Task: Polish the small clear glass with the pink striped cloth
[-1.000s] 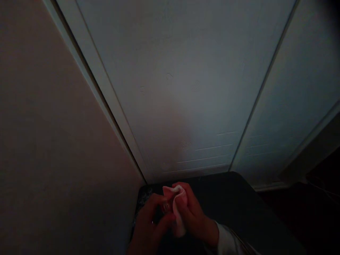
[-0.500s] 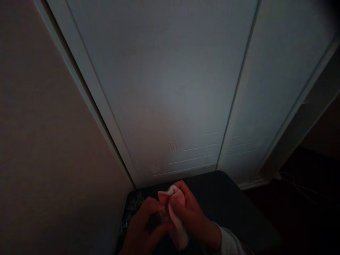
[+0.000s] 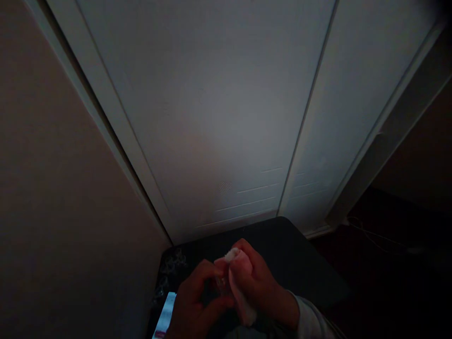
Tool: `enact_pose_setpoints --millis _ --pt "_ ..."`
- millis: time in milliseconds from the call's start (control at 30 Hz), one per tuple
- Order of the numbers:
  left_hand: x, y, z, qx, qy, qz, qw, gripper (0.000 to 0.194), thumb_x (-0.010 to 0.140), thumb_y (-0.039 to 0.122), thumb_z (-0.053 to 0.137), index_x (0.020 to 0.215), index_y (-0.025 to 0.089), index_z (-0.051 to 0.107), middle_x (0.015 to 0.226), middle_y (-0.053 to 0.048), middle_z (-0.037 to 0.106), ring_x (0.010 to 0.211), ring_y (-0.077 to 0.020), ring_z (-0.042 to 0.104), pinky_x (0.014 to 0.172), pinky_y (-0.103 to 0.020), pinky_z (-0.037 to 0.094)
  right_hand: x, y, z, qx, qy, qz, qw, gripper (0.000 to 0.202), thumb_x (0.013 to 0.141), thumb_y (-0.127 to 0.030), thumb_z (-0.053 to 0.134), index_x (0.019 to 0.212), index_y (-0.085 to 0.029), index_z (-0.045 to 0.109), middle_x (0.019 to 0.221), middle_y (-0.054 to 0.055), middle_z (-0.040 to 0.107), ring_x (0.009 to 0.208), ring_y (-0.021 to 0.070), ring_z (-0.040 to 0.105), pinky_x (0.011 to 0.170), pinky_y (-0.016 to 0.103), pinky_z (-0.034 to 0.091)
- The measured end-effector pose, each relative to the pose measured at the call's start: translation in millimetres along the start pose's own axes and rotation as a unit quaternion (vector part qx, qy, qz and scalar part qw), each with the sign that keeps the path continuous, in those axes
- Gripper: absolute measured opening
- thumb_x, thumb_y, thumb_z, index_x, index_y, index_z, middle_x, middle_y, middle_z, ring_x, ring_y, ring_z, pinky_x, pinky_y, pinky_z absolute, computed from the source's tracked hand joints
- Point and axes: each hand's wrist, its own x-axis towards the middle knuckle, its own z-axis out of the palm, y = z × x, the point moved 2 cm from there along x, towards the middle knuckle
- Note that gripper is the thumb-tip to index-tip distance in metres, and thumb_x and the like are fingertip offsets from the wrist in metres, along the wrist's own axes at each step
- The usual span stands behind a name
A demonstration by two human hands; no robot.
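The person's left hand [image 3: 197, 301] curves in from the lower left, its thumb and fingers set narrowly about a small clear piece [image 3: 222, 284]; the dimness hides its exact shape. The right hand [image 3: 259, 282] grips a pink cloth [image 3: 244, 306], thumb on the near side, fingers behind. The cloth lies right beside the clear piece, between the two hands; its upper end is folded and shows white, and its lower end hangs below the right thumb. A pale sleeve [image 3: 310, 321] covers the right wrist.

Left of the left hand, and partly behind it, a lit, pale blue slab [image 3: 165, 314] shows at the frame's lower part. Under the hands stretches a dark table [image 3: 293, 263], with several clear bits [image 3: 174, 263] along its left edge. Beyond rise white panels [image 3: 212, 94], with a plain wall [image 3: 70, 188] to the left. Far right, a thin cable [image 3: 370, 233] trails across the dark floor [image 3: 353, 278].
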Motion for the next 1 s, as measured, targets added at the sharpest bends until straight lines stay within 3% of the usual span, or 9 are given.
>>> enact_pose_setpoints --millis 267,433,667,1000 --pt "7.7 -16.0 -0.7 0.069 -0.019 0.010 0.997 0.019 0.075 0.027 0.067 0.093 0.025 0.061 0.084 0.001 0.062 0.074 -0.0152 0.057 0.068 -0.023 0.045 8.2 9.3 -5.6 0.000 -0.055 0.072 0.996 0.024 0.087 -0.041 0.046 0.093 -0.018 0.050 0.083 0.002 0.058 0.074 0.0141 0.053 0.067 0.027 0.042" --pt "9.2 -15.3 -8.8 0.114 -0.040 -0.053 0.991 0.012 0.075 0.021 0.066 0.086 0.022 0.062 0.080 0.000 0.062 0.073 -0.0159 0.057 0.068 -0.024 0.045 18.6 23.3 -1.2 -0.071 -0.071 0.106 0.989 0.025 0.088 -0.040 0.044 0.085 -0.017 0.052 0.080 0.001 0.058 0.073 0.0140 0.052 0.066 0.026 0.040" --pt "7.3 -18.5 -17.9 0.141 -0.002 -0.119 0.983 0.012 0.073 0.020 0.066 0.084 0.022 0.062 0.080 0.000 0.061 0.073 -0.0162 0.057 0.069 -0.025 0.045 36.5 34.9 15.3 -0.112 -0.087 0.124 0.982 0.026 0.085 -0.041 0.051 0.075 -0.017 0.050 0.068 -0.003 0.052 0.063 0.0113 0.045 0.059 0.024 0.036" --pt "9.2 -20.1 -8.6 0.209 -0.028 -0.079 0.974 0.017 0.074 0.013 0.064 0.087 0.023 0.062 0.090 -0.002 0.066 0.085 -0.0182 0.060 0.078 -0.028 0.049 36.7 52.0 14.8 -0.057 -0.046 0.154 0.985 0.017 0.083 -0.033 0.050 0.079 -0.017 0.053 0.072 -0.002 0.055 0.066 0.0124 0.050 0.059 0.023 0.038"
